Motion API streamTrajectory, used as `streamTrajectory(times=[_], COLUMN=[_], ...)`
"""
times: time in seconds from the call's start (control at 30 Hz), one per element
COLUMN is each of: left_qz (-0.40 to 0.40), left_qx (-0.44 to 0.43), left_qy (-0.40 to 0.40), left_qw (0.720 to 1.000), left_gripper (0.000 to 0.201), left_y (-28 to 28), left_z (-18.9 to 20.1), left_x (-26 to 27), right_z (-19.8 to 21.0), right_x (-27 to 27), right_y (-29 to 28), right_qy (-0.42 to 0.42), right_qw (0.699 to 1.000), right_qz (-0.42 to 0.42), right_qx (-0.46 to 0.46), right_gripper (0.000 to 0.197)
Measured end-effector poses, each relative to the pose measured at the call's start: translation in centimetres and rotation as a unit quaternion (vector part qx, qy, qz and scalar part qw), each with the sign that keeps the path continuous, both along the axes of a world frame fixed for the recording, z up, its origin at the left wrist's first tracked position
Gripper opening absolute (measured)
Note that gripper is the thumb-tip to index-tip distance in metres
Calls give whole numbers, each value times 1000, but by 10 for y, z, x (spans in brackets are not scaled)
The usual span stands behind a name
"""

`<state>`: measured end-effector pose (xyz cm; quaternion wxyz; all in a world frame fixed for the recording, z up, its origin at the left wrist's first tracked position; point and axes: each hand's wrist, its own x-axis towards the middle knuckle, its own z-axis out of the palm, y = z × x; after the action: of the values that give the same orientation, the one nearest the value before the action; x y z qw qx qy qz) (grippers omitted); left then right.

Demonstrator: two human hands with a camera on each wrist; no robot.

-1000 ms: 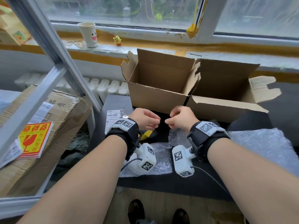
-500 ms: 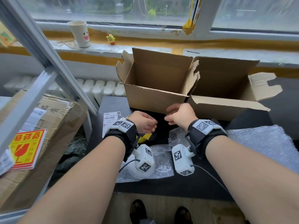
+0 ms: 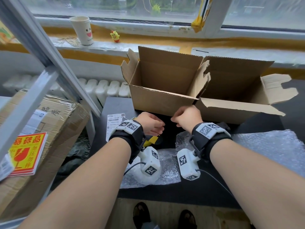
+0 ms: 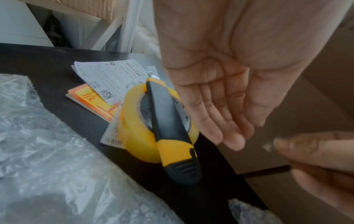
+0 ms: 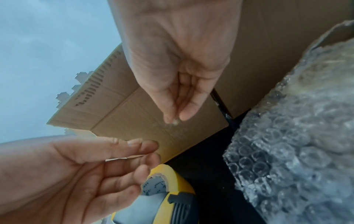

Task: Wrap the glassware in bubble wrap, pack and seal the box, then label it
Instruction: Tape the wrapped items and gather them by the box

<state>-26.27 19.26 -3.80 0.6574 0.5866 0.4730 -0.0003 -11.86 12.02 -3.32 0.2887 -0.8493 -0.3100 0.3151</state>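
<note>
An open cardboard box point(image 3: 165, 96) stands at the back of the black table, flaps up. Just before its front wall, my right hand point(image 3: 186, 118) pinches a tiny pale scrap point(image 5: 174, 122) between thumb and fingertip. My left hand point(image 3: 151, 124) hovers beside it with straight fingers point(image 4: 220, 121), holding nothing. Under the left hand a yellow tape roll point(image 4: 134, 121) lies with a yellow-black utility knife point(image 4: 168, 128) across it. A bubble-wrap bundle point(image 5: 296, 136) sits under my right wrist; whether glass is inside cannot be told.
A flat bubble-wrap sheet point(image 3: 272, 146) covers the table's right side, another point(image 3: 166, 169) lies near the front edge. A shipping label point(image 3: 113, 123) lies left of the tape. A taped carton with red-yellow fragile stickers point(image 3: 26, 151) stands at left, behind a slanted white frame point(image 3: 41, 55).
Both hands moved forward, up to the box's front wall. The left hand's fingers went from curled to straight. The right hand keeps its pinch.
</note>
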Motion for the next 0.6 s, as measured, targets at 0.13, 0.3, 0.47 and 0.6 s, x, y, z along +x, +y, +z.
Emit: streamTrajectory(times=[0.13,0.3,0.47,0.6], left_qz=[-10,-9,-10,-13], left_qx=[1,4,6,5], left_qy=[4,13,15,13], left_qw=[1000,1000,1000,1000], left_gripper=[6,7,11,10], left_y=[1,2,2,3], left_z=[1,-2,-2,-2], left_x=[-2,0,2,1], right_z=[1,-4,-4,-6], right_x=[2,4,6,8], right_y=[-5,-1,-2,-2], right_qy=[63,142,105,54], right_qw=[997,988,993,998], right_qz=[-44,-52,-43,-28], right_qx=[20,15,28,7], right_gripper=[22,23,15,7])
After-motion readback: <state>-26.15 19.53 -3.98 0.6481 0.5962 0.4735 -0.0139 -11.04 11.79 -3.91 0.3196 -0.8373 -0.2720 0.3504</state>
